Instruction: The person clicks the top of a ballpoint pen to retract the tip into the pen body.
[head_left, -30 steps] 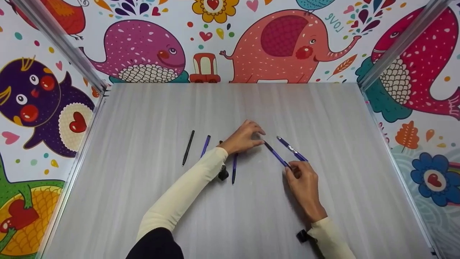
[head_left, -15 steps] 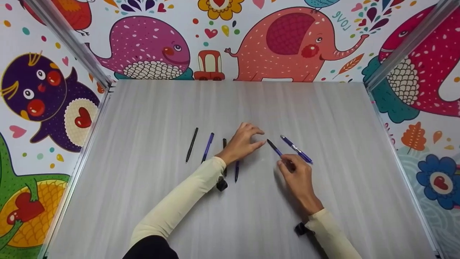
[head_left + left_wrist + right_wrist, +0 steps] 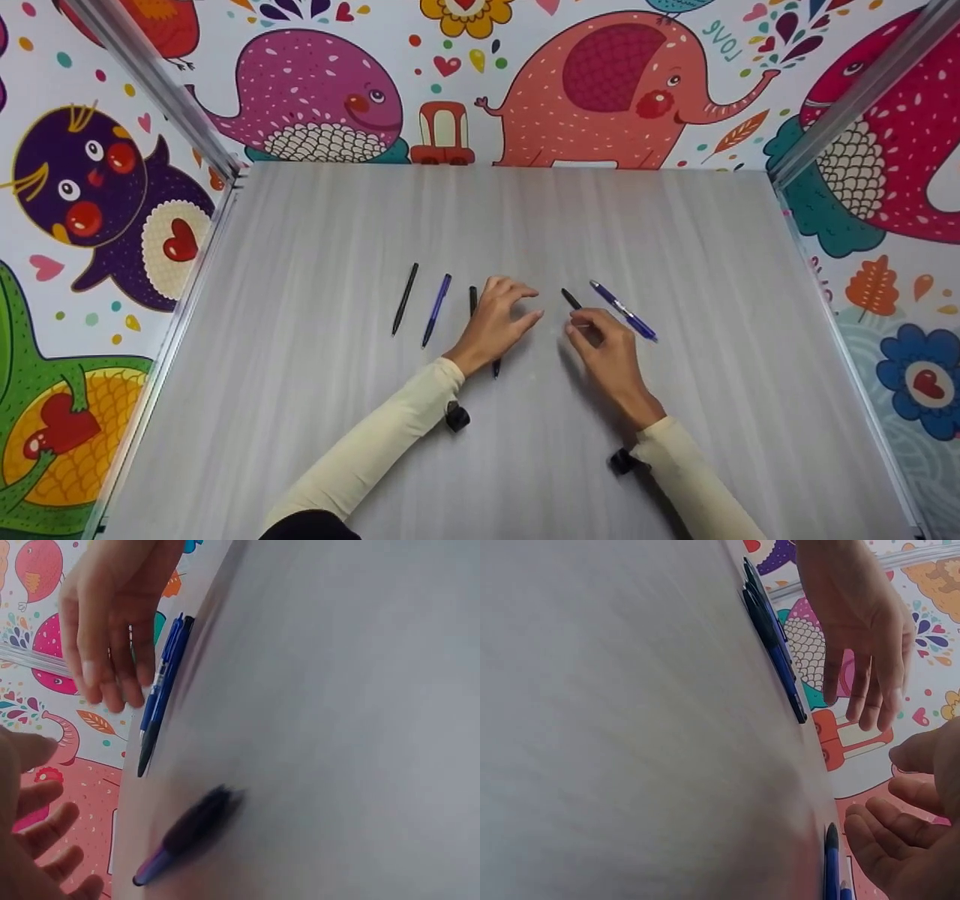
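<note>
In the head view, six pens lie on the desk [image 3: 675,225], well in from its far edge. Nearest the left edge is the black pen [image 3: 405,300], with the blue pen [image 3: 436,310] beside it. The left hand [image 3: 491,326] partly covers the middle pen [image 3: 473,298] and most of the tucked pen [image 3: 496,369]. That hand has just drawn back toward the desk's left edge, leaving a gap between it and the dark-ended pen [image 3: 571,297]; thumb and fingers stand wide with nothing between them. The right hand [image 3: 611,349] has slid up along the dark-ended pen, hiding all but its far end. The rightmost pen [image 3: 624,311] slants uncovered beyond it, nearest the right edge.

In the left wrist view, the right hand's fingers hang loose beside two pens, holding neither. A blurred pen [image 3: 187,832] lies nearer the camera.

In the right wrist view, both hands show loose fingers with nothing in them. I take this to mean the dark-ended pen has been let go and left on the desk.
</note>
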`<state>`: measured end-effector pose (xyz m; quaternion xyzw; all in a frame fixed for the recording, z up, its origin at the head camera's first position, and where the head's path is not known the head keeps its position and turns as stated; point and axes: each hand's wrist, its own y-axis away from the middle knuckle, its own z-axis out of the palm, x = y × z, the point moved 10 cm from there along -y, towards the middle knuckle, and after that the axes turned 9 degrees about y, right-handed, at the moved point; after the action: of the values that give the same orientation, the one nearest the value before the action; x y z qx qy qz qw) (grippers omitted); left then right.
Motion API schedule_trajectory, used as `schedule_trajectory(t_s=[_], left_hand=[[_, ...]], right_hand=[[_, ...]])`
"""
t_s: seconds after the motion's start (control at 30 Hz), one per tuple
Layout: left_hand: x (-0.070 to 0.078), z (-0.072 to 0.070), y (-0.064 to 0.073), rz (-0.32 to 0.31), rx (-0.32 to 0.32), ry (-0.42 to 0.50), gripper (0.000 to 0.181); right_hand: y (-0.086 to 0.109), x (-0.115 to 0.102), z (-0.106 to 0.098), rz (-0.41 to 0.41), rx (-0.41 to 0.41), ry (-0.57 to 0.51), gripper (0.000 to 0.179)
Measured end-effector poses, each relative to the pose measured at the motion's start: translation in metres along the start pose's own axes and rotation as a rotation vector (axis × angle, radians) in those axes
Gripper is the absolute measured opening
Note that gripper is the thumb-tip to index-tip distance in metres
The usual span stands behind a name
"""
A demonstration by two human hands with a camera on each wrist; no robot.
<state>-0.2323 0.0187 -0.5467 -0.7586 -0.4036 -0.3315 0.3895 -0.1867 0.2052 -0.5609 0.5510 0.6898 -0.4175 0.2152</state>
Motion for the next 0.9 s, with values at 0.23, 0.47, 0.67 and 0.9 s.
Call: schedule_trajectory(t_s=[0.23, 0.47, 0.67, 0.9], left_hand=[[0.002, -0.005, 0.024, 0.009, 0.08, -0.018, 0.032], [0.002, -0.013, 0.05, -0.02, 0.172, -0.104, 0.032], [0.002, -0.019, 0.067, -0.057, 0.239, -0.188, 0.034], [-0.001, -0.02, 0.083, -0.126, 0.271, -0.25, 0.039]], right_hand=[[-0.008, -0.002, 0.015, 0.007, -0.072, -0.033, 0.024], [-0.018, -0.006, 0.031, 0.021, -0.131, -0.028, 0.025], [-0.025, -0.012, 0.045, -0.004, -0.172, -0.017, 0.026], [-0.033, -0.017, 0.063, -0.051, -0.186, 0.002, 0.026]])
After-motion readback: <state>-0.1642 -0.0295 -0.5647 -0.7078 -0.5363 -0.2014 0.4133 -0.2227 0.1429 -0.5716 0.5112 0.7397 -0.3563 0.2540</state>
